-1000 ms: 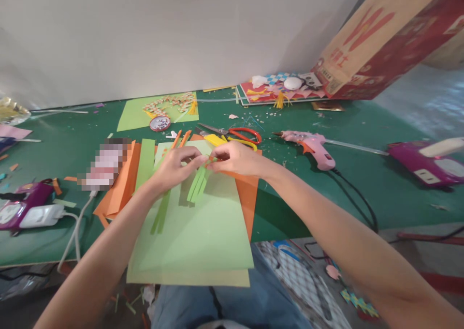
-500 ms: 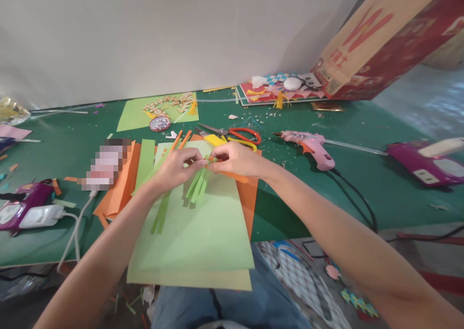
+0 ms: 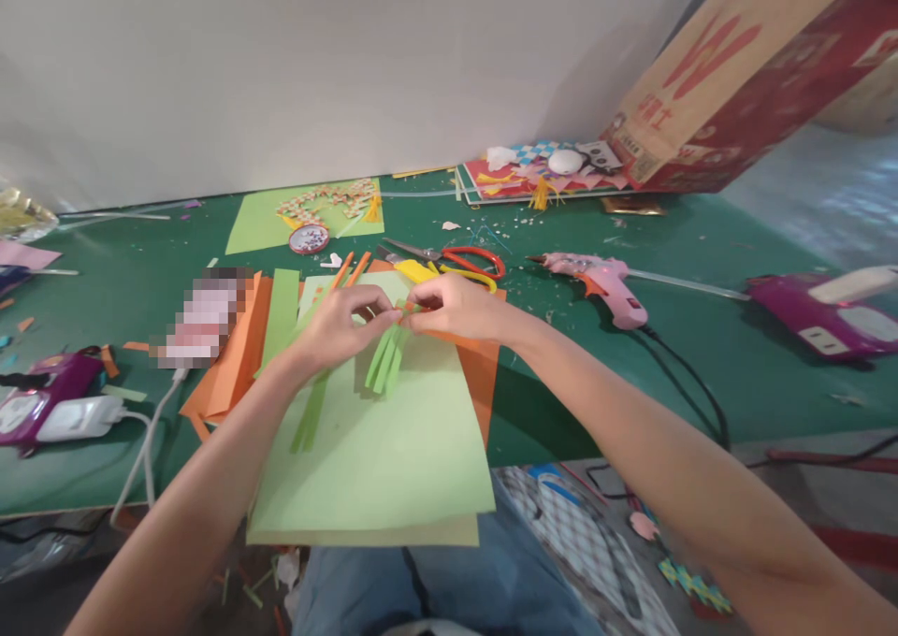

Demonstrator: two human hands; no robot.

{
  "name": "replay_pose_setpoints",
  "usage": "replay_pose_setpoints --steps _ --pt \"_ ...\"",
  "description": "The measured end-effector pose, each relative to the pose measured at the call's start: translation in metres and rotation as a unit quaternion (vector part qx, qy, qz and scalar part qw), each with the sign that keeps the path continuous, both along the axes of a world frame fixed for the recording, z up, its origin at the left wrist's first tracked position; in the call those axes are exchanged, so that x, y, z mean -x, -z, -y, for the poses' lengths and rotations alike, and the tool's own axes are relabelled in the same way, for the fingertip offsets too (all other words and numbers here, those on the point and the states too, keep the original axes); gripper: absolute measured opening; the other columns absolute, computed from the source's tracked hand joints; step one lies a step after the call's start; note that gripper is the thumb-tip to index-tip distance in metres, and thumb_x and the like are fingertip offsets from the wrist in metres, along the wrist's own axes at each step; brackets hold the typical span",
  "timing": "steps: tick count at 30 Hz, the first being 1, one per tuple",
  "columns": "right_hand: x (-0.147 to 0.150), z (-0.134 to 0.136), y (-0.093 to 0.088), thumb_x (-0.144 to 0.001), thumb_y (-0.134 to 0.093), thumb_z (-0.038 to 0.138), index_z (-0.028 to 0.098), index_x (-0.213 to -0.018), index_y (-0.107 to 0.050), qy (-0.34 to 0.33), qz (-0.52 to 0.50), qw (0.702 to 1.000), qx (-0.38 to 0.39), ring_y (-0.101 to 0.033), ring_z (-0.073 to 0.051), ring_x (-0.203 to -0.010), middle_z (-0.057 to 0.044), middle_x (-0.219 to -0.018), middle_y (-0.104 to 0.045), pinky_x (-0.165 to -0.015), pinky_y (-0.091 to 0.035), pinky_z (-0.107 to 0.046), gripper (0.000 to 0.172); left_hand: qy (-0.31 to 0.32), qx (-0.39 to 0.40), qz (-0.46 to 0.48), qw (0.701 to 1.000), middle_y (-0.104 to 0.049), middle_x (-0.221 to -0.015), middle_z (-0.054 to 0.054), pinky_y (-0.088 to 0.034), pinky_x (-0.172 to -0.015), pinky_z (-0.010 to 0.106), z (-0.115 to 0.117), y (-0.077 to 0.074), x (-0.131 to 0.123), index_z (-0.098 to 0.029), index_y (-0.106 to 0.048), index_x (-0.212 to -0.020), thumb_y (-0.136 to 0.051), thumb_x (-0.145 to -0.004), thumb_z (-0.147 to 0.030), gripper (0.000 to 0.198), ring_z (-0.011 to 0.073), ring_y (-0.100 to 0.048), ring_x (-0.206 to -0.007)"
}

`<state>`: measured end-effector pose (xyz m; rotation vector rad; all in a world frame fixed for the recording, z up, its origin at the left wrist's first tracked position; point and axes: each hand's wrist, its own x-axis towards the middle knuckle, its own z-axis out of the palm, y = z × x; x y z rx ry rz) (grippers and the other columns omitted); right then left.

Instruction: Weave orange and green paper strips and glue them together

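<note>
**A:** What are the hands busy with?

**B:** The left hand and the right hand meet over the middle of the green table. The fingertips of both are pinched tight on the top end of a bundle of green strips.

**A:** And where do the strips sit?

**B:** They hang from the pinch toward the person and fan out over a light green sheet. That sheet lies on an orange sheet (only its edge shows at the right). One loose strip lies flat beside the left wrist.

**A:** What else is close by?

**B:** Scissors with red and yellow handles lie just behind the right hand. A pink glue gun rests well off to the right, its cord running over the front edge. A cardboard box leans at the back right corner.
</note>
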<state>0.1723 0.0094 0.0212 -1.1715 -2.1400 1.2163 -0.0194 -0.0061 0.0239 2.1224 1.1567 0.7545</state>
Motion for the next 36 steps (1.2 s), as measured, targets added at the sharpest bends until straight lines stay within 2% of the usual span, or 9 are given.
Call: replay_pose_setpoints --steps 4,10,13,17,27,30,36 --pt "-0.0001 -0.0003 0.0004 -0.073 -0.056 0.032 0.019 -0.059 -0.041 -0.004 0.025 1.0 -0.009 -0.031 -0.008 -0.055 0.007 -0.057 -0.031 -0.054 -0.022 -0.026 0.024 0.007 0.0 -0.015 1.0 -0.06 -0.065 0.0 -0.045 -0.062 0.024 -0.0011 0.0038 -0.0001 -0.017 -0.057 -0.067 -0.055 -0.081 -0.035 0.023 0.0112 -0.054 -0.06" --pt "0.0002 0.0011 0.002 -0.074 -0.054 0.022 0.021 -0.059 -0.031 -0.041 0.026 0.997 0.052 -0.053 -0.011 -0.058 0.006 -0.056 -0.043 -0.054 -0.031 -0.025 0.027 0.019 0.014 -0.054 0.998 -0.062 -0.067 0.001 -0.046 -0.063 0.024 -0.0011 0.005 -0.001 -0.017 -0.058 -0.068 -0.052 -0.081 -0.035 0.023 0.0126 -0.056 -0.063" --pt "0.0001 0.0006 0.0033 -0.075 -0.054 0.022 0.021 -0.06 -0.03 -0.045 0.027 0.997 0.053 -0.058 -0.013 -0.062 0.005 -0.056 -0.044 -0.055 -0.033 -0.025 0.029 0.017 0.021 -0.059 0.998 -0.061 -0.067 0.0 -0.045 -0.063 0.024 -0.0013 0.0047 -0.0016 -0.018 -0.057 -0.068 -0.052 -0.081 -0.036 0.023 0.0126 -0.056 -0.063" --pt "0.0002 -0.001 0.0053 -0.076 -0.054 0.024 0.021 -0.06 -0.029 -0.045 0.042 0.997 0.038 -0.054 -0.011 -0.059 0.005 -0.056 -0.043 -0.053 -0.029 -0.025 0.03 0.017 0.024 -0.067 0.997 -0.061 -0.066 0.0 -0.044 -0.062 0.024 -0.002 0.0049 -0.0018 -0.018 -0.057 -0.067 -0.051 -0.081 -0.036 0.023 0.0123 -0.055 -0.063" --pt "0.0013 -0.0025 0.0054 -0.077 -0.053 0.024 0.021 -0.059 -0.024 -0.041 0.079 0.996 -0.016 -0.026 -0.007 -0.054 0.007 -0.059 -0.025 -0.052 -0.019 -0.027 0.034 0.017 0.017 -0.07 0.997 -0.058 -0.066 -0.001 -0.041 -0.062 0.024 -0.0021 0.0065 -0.0014 -0.018 -0.055 -0.068 -0.05 -0.082 -0.035 0.022 0.0116 -0.053 -0.062" --pt "0.0012 -0.0022 0.005 -0.076 -0.053 0.023 0.021 -0.059 -0.024 -0.038 0.077 0.996 -0.016 -0.027 -0.007 -0.054 0.007 -0.058 -0.025 -0.052 -0.02 -0.027 0.033 0.015 0.02 -0.07 0.997 -0.058 -0.066 -0.001 -0.041 -0.061 0.024 -0.0028 0.008 -0.0012 -0.018 -0.055 -0.069 -0.051 -0.083 -0.036 0.023 0.0116 -0.052 -0.062" --pt "0.0016 0.0002 0.0016 -0.074 -0.051 0.02 0.021 -0.059 -0.028 -0.037 0.078 0.996 0.008 -0.037 -0.008 -0.054 0.006 -0.055 -0.038 -0.052 -0.023 -0.027 0.028 0.016 0.026 -0.065 0.997 -0.06 -0.068 0.0 -0.043 -0.063 0.025 -0.004 0.0103 0.0001 -0.018 -0.057 -0.071 -0.05 -0.083 -0.037 0.024 0.0124 -0.054 -0.063"
